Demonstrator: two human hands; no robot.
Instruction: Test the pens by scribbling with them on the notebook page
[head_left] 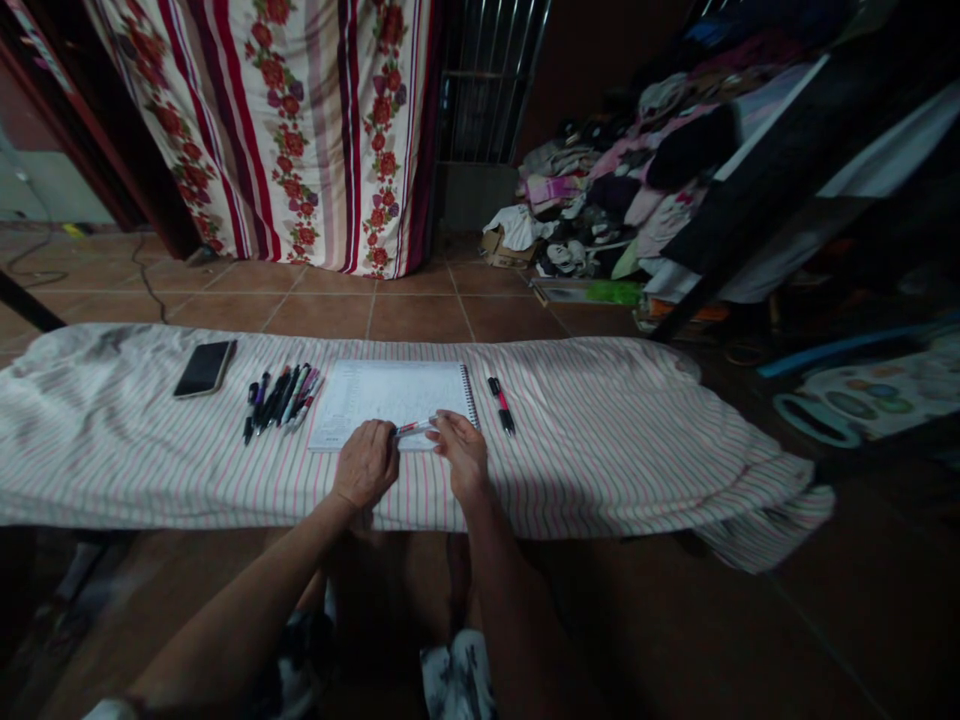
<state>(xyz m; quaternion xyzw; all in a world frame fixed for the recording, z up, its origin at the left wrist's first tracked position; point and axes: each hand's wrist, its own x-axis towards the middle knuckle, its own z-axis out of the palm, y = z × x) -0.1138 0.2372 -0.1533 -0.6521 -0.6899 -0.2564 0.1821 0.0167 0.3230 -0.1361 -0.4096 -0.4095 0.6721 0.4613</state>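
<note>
My left hand (367, 464) and my right hand (460, 450) hold one pen (414, 427) between them, just over the lower edge of a spiral notebook (390, 385). The left fingers are closed at the pen's dark end. My right fingers pinch its pale, clear-looking end. Faint writing shows on the notebook's open page, and its wire binding runs down the right side. Right of the binding lies a black and red pen (500, 405). A bunch of several pens (281, 398) rests left of the notebook.
A striped cloth (600, 430) covers the long, narrow table. A phone (205, 369) lies toward its left end. Beyond hangs a floral striped curtain (300, 130). Clothes (622, 190) are piled at the back right, near a dark slanted post (780, 170).
</note>
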